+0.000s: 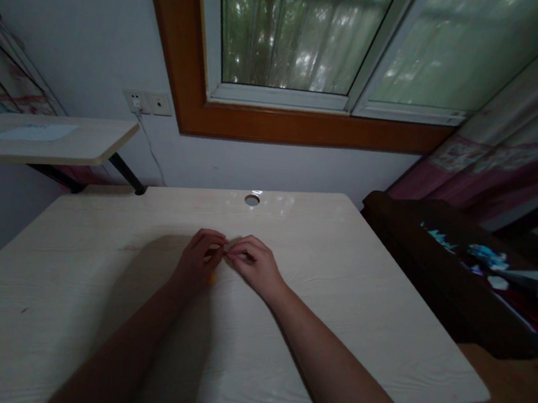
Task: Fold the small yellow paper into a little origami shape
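Left hand (199, 257) and right hand (259, 267) pinched, fingertips meeting over wood-grain desk (361, 285); anything gripped too small to tell. Orange item (212, 278) beside left palm, held or lying unclear. Handling seems mid-way, unfinished.

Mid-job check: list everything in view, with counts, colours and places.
Small item: 1, orange, beside left hand, partly hidden
Desk: 1, pale wood-grain, under hands
Cable hole: 1, greyish, near desk's far edge
Raised shelf: 1, pale, black legs, far left
Paper sheet: 1, white, on shelf
Socket plates: 2, white, wall left of window
Cord: 1, white, below sockets
Sliding window: 1, white frame, brown surround, far wall
Curtain: 1, pale and pink, right
Furniture: 1, dark brown, right
Clutter: count unclear, blue and white, on furniture
Floor: brown, lower right
Left hand, right hand: 1 each, bare, fingertips close together, grip unclear
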Motion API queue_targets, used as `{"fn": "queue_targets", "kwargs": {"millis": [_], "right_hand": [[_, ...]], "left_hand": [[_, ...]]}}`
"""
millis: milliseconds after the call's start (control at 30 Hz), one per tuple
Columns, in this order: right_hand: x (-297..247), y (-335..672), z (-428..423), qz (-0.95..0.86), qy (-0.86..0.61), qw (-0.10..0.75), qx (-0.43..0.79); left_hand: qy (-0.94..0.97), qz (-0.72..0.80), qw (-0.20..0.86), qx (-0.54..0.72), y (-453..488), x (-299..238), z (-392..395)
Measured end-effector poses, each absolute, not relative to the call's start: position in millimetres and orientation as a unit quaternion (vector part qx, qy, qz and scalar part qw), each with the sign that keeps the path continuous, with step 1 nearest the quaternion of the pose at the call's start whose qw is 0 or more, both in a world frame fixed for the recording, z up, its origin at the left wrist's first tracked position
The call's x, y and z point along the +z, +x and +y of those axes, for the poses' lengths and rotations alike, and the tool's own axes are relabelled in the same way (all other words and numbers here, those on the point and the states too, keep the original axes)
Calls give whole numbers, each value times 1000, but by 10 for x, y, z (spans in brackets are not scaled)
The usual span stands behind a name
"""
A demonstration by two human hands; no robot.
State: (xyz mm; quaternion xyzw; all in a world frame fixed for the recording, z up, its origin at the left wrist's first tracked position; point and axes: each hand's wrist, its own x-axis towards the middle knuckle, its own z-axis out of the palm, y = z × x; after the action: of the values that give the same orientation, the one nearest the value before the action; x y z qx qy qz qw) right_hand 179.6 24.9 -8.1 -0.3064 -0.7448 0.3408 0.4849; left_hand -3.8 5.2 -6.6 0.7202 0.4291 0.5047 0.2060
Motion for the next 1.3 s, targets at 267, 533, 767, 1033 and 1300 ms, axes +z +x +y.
{"fn": "queue_targets", "kwargs": {"millis": [267, 533, 767, 1033, 1300], "right_hand": [[-131, 1814, 280, -779, -362, 418, 296], [-76, 1766, 158, -861, -277, 313, 290], [-110, 1704, 130, -889, -291, 278, 219], [-149, 1731, 180, -874, -325, 298, 203], [-140, 1755, 204, -835, -371, 342, 222]], "left_hand": [[713, 461, 157, 504, -81, -130, 106], [690, 506, 97, 508, -99, -103, 114], [669, 518, 139, 514, -93, -102, 118], [593, 499, 326, 541, -59, -170, 117], [520, 472, 402, 587, -51, -150, 127]]}}
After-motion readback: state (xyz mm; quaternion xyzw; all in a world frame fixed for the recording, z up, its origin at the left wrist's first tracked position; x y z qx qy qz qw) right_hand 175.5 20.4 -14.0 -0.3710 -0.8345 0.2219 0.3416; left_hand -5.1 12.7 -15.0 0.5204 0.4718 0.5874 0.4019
